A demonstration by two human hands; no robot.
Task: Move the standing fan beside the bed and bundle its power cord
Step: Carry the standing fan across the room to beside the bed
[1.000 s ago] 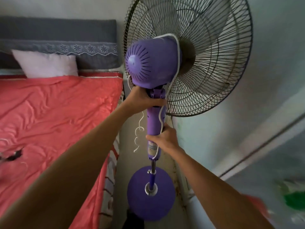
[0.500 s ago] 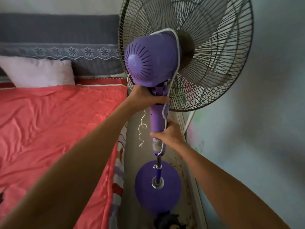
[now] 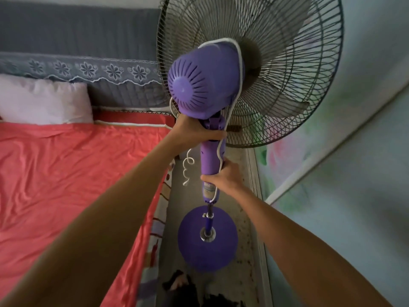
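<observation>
– What sort of room is this?
– A bedroom in a home. A bed [image 3: 66, 185] with a coral-red sheet [image 3: 55, 173], a white pillow [image 3: 44, 103] and a grey padded headboard [image 3: 77, 36] with lace trim fills the left.
– Anything else?
– A purple standing fan [image 3: 205, 85] in the narrow gap by the painted wall [image 3: 365, 151]

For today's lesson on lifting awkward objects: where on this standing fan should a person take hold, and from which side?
Grip the purple column, not the wire cage, from the motor-housing side. The column is narrow enough to wrap, and the left hand just under the housing with the right hand lower probably steadies the top-heavy head above the round base.
</observation>
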